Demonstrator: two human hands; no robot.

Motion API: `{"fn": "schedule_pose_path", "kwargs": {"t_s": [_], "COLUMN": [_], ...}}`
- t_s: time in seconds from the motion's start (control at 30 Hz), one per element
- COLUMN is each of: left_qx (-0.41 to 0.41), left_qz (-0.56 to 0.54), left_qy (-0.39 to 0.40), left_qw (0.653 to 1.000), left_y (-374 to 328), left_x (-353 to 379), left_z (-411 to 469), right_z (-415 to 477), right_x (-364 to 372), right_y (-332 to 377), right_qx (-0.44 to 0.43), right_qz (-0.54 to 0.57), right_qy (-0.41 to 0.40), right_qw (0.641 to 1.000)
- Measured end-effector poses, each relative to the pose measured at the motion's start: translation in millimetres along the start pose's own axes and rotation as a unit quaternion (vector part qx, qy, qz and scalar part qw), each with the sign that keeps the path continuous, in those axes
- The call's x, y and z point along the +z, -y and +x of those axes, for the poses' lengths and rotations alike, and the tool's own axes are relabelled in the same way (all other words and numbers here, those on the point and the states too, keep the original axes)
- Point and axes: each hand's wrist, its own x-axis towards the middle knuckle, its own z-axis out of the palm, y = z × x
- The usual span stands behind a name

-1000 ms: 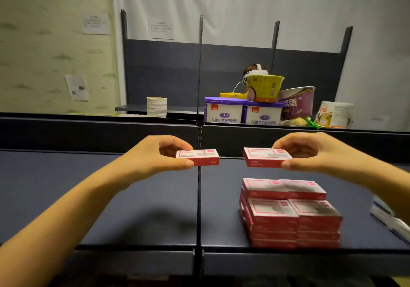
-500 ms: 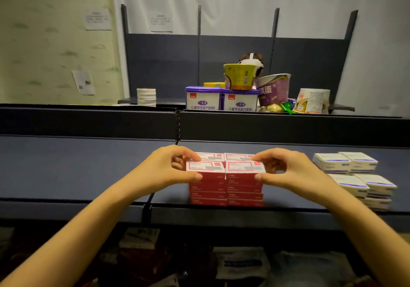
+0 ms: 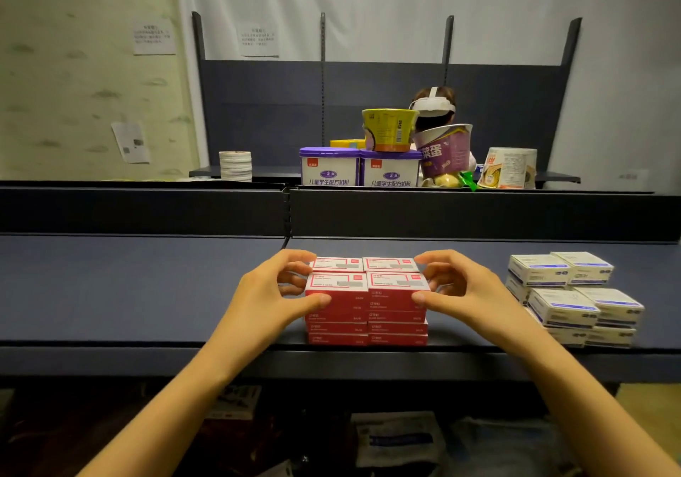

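A stack of small red boxes (image 3: 368,314) stands near the front edge of the dark blue shelf (image 3: 147,292), two columns wide and two deep. My left hand (image 3: 274,292) grips the top front left red box (image 3: 337,282), thumb on its front face and fingers curled at its left end. My right hand (image 3: 460,288) grips the top front right red box (image 3: 398,280) the same way from the right. Both boxes lie on the stack.
A pile of white and blue boxes (image 3: 575,296) sits on the shelf at the right. Beyond a dark divider (image 3: 479,214) stand two purple-lidded tubs (image 3: 359,166), noodle cups (image 3: 390,130), a roll stack (image 3: 235,165) and a person wearing a headset (image 3: 435,106). Packages lie below the shelf.
One second ago each hand held a red box in the air above the stack. Both boxes came down onto the top of the stack; the hands still grip them.
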Motion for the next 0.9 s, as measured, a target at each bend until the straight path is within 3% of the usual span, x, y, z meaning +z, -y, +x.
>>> {"fn": "schedule_pose_path", "kwargs": {"t_s": [0.33, 0.57, 0.67, 0.77, 0.9], "left_qx": [0.007, -0.035, -0.075, -0.037, -0.025], "left_qz": [-0.017, -0.019, 0.052, 0.126, 0.113], "left_qy": [-0.045, -0.022, 0.039, 0.070, 0.034], "left_qw": [0.999, 0.999, 0.995, 0.989, 0.993], "left_y": [8.7, 14.4, 25.9, 32.2, 28.1], "left_x": [9.9, 12.4, 14.1, 19.9, 21.8], "left_z": [-5.3, -13.0, -20.8, -22.9, -24.0], "right_z": [-3.5, -12.4, -18.6, -19.9, -18.6], "right_x": [5.1, 12.7, 18.4, 22.4, 28.5], "right_y": [-4.1, -10.1, -19.2, -16.5, -14.4], "right_qx": [-0.023, 0.007, 0.047, 0.051, 0.044], "right_qz": [0.007, 0.017, -0.011, -0.046, -0.061], "right_qy": [-0.033, -0.044, 0.022, 0.100, 0.075], "right_qw": [0.999, 0.999, 0.999, 0.993, 0.994]}}
